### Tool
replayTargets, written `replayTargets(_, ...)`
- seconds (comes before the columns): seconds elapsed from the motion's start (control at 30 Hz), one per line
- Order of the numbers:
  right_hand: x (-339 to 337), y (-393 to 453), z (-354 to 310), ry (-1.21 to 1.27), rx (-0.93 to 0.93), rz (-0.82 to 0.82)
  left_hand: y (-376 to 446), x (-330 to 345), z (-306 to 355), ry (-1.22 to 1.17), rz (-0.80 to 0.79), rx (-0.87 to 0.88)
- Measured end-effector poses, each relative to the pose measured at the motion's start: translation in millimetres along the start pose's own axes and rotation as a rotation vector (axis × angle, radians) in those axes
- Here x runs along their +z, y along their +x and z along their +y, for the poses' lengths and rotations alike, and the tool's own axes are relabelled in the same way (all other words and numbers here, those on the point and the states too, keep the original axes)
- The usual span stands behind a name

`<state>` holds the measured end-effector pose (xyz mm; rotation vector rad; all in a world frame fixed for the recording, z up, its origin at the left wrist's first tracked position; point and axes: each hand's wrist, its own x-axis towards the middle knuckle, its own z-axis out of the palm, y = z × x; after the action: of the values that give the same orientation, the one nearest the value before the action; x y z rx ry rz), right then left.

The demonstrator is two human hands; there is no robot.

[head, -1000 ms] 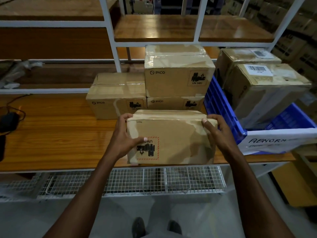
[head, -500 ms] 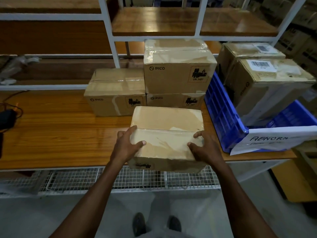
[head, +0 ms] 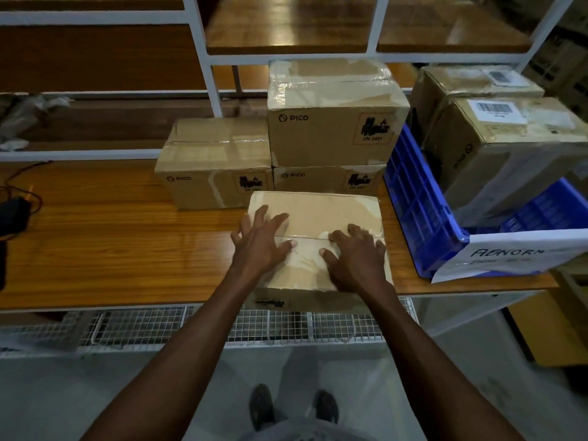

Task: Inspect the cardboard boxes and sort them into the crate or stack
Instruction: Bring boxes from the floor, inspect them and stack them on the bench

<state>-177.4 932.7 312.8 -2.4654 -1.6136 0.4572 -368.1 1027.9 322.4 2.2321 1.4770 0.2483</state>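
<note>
A taped cardboard box (head: 321, 211) lies flat at the front edge of the wooden table (head: 111, 243), its top seam facing up. My left hand (head: 262, 241) rests on the left part of its top with fingers spread. My right hand (head: 354, 254) presses flat on the right part of the top. Behind it stands a stack of three PICO boxes (head: 331, 135): two on top of each other and one (head: 216, 163) to their left. A blue crate (head: 420, 205) labelled "ABNORM" at the right holds two tilted boxes (head: 496, 148).
White metal shelf posts (head: 206, 65) and wooden shelves rise behind the stack. A black device with cables (head: 12, 211) sits at the table's left edge. A wire mesh shelf (head: 159, 326) runs under the table. My shoes (head: 292, 405) stand on the grey floor.
The box was tipped from its side down onto the table so its taped top faces up. Both hands moved from gripping its sides to lying flat on its top.
</note>
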Motion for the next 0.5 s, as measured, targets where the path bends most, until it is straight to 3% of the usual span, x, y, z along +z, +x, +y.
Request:
replayTargets(0.17, -19, 5, 3, -0.006, 0.004, 0.032, 22, 16, 25, 0.108, -0.115, -0.065)
replayTargets(0.27, -33, 25, 16, 0.195, 0.049, -0.011, 27, 12, 26, 0.104, -0.079, -0.06)
replayTargets(0.4, -42, 40, 37, 0.363, 0.191, 0.098, 32, 1, 15, -0.05, 0.001, -0.066)
replayTargets(0.5, -41, 38, 48, 0.563, 0.282, 0.1, 33, 0, 6, -0.185, 0.01, -0.198)
